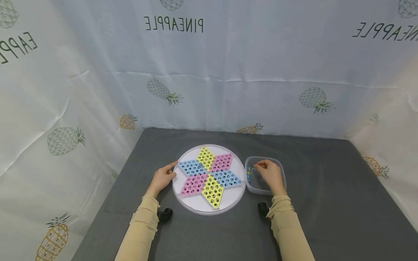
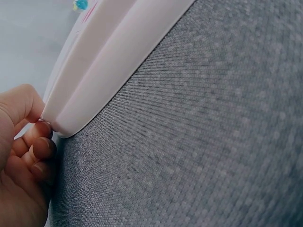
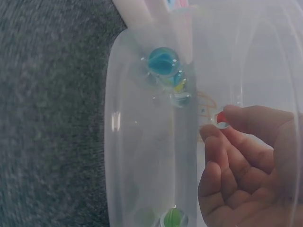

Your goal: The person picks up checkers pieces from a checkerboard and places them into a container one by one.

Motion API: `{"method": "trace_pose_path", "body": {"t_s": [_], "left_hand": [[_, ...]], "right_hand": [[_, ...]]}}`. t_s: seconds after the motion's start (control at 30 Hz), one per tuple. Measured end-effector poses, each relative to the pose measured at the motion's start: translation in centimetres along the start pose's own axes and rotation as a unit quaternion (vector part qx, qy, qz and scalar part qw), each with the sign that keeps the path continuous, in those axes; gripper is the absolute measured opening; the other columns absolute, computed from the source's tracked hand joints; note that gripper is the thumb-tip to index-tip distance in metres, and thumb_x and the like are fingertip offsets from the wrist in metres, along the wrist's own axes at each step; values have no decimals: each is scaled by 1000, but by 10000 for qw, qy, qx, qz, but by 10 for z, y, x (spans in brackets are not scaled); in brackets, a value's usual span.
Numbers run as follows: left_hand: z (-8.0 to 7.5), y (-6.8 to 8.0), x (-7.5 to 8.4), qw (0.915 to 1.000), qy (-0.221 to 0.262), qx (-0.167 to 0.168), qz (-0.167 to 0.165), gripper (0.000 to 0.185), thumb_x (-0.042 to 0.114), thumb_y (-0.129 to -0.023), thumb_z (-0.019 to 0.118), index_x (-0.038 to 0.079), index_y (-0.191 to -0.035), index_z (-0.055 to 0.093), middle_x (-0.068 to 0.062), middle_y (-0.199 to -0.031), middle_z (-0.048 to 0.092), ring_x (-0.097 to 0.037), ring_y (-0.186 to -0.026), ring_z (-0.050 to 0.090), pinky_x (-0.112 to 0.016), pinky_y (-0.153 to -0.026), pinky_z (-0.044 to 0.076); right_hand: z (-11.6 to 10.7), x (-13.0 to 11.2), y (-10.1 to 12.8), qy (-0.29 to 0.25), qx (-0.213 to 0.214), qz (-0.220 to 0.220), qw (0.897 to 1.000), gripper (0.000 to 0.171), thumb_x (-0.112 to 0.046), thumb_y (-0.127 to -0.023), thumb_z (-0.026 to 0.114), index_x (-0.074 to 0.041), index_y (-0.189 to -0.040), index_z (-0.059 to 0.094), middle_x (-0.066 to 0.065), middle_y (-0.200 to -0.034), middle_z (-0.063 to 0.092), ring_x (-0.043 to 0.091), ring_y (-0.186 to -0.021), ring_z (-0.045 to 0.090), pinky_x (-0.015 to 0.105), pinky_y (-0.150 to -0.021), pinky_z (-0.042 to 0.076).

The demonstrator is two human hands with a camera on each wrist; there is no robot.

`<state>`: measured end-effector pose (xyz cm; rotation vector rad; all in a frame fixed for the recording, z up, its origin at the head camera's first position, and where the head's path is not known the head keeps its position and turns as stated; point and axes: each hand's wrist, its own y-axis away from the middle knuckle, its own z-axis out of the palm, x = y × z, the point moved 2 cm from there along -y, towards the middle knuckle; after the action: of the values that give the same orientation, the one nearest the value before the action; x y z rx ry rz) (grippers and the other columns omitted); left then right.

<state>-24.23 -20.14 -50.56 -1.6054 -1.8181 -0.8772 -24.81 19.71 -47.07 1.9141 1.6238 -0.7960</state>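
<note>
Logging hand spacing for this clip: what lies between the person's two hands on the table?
In the head view, the round star-patterned board fills the stretch. The left hand pinches its rim; the right hand, pinching a marble, sits over the clear container beside the board.

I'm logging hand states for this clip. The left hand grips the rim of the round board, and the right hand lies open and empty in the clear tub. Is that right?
Not quite. The right hand is not empty: the right wrist view shows it pinching a small marble at its fingertips, inside the tub. The left hand does grip the board at its rim.
</note>
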Motion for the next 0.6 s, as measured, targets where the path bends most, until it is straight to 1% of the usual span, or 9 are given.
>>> {"method": "trace_pose_path", "body": {"t_s": [0.27,0.6], "left_hand": [[1,0,0,10000,8,-17,18,50,13,-84,55,14,-134,52,-4,-73,50,-14,-61,41,-27,-58,35],[1,-2,-2,10000,-2,-21,36,50,13,-84,55,14,-135,51,-4,-72,49,-14,-61,40,-27,-57,34]], "right_hand": [[1,4,-3,132,-133,27,9998,30,-25,-89,58,-1,-105,65,18,-99,66,28,-86,61,36,-69,47],[3,5,-5,27,-153,-17,9999,29,-23,-90,57,0,-106,64,18,-98,66,28,-87,61,37,-71,47]]}}
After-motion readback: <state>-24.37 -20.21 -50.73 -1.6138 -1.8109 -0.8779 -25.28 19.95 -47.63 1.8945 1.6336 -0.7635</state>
